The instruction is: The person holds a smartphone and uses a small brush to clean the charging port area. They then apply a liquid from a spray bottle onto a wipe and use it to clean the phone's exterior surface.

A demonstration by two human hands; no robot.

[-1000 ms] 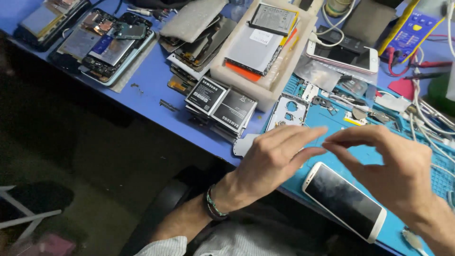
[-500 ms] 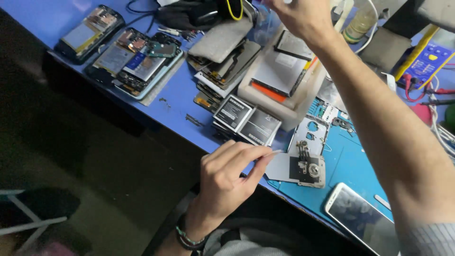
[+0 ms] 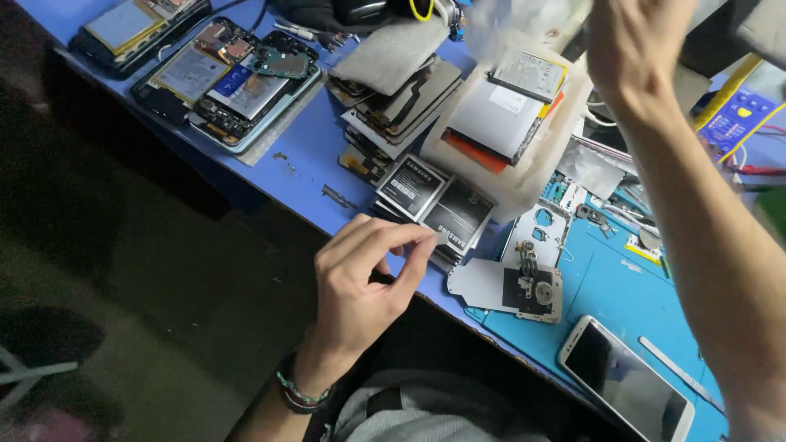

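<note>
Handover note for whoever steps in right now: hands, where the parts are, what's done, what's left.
Left hand: fingers pinched together at the bench edge, beside the black batteries; anything held is too small to tell.
Right hand: raised over the white tray, blurred, grip unclear.
Parts: opened phone frame on the blue mat; white phone face up nearer the body.
Done: frame stripped open.
Left: frame and phone lie apart, unassembled.

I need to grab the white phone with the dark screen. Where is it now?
In the head view, the white phone lies screen-up at the lower right on the blue mat, just right of the grey phone frame.
</note>
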